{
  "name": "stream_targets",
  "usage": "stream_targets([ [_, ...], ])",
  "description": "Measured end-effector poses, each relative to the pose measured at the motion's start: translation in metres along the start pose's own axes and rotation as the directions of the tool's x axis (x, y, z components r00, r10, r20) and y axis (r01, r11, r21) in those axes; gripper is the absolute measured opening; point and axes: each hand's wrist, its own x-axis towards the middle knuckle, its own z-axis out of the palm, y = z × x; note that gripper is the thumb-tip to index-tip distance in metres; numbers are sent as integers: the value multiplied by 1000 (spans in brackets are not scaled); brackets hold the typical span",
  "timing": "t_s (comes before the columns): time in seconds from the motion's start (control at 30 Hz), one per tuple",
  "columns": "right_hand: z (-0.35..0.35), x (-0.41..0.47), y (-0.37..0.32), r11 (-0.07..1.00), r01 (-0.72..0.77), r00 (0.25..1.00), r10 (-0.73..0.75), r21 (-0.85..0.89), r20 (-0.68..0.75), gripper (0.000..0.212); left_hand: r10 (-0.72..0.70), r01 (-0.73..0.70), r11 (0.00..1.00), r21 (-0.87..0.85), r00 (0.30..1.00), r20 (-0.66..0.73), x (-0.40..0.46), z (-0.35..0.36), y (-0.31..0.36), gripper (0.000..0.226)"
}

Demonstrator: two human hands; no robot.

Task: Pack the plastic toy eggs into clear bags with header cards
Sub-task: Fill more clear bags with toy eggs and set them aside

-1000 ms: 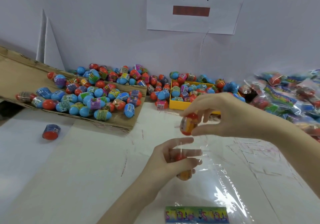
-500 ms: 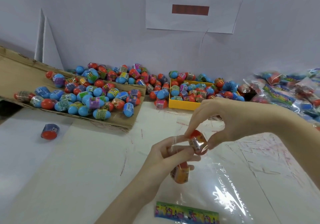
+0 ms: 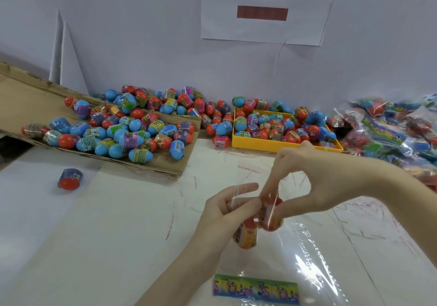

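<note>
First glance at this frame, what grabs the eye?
Centre front, the right hand pushes a red toy egg into the mouth of a clear bag that the left hand pinches open, with another egg already inside. Behind them, blue and red eggs are heaped on a cardboard sheet at left and in a yellow tray.

Paper sign (image 3: 264, 7) on wall: two large black characters, "拣蛋", above a dark red bar.
Egg labels: a "6" on a blue egg (image 3: 59, 124) and on the lone red egg (image 3: 70, 178).
Header card (image 3: 256, 289): lettering unreadable.
</note>
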Motion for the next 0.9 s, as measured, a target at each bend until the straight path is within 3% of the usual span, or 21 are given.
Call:
stream_targets([
  [0.1, 11, 2, 1, 1000, -10, 1000, 9, -11, -27, 25, 3, -3, 1000, -10, 1000, -16, 0, 0, 0, 35],
  [0.23, 12, 3, 1, 999, 31, 999, -31, -12, 23, 41, -12, 12, 1000, -29, 1000, -10, 1, 1, 0, 29],
  [0.3, 4, 14, 8, 974, 85, 984, -49, 211, -173, 35, -11, 10, 999, -50, 1000, -18, 1, 1, 0, 34],
  [0.37, -4, 37, 26, 878, 197, 833, 85, 436, -547, 25, -7, 6, 999, -49, 1000, -30, 2, 0, 0, 36],
  [0.43, -9, 74, 46, 918, 53, 666, 261, 394, -699, 18, -11, 9, 999, -44, 999, -39, 3, 1, -2, 32],
  [0.47, -10, 92, 56, 938, -91, 655, 309, 334, -690, 20, -17, 15, 999, -42, 999, -43, 2, 1, -3, 32],
  [0.57, 2, 130, 82, 927, -361, 794, 361, 99, -488, 22, -39, 37, 998, -44, 998, -43, 2, 3, -4, 31],
  [0.63, 10, 142, 89, 918, -397, 819, 351, -6, -455, 29, -43, 40, 998, -43, 998, -53, 3, 3, -4, 22],
  [0.73, 13, 150, 90, 892, -451, 790, 382, -31, -479, 33, -34, 31, 998, -59, 998, -56, 4, 2, -3, 21],
  [0.83, 8, 148, 93, 890, -452, 761, 421, 62, -494, 33, -26, 22, 996, -83, 999, -42, 5, 2, -1, 35],
  [0.9, 6, 143, 92, 898, -439, 745, 384, 32, -546, 33, -23, 19, 996, -92, 999, -47, 4, 2, -1, 47],
])
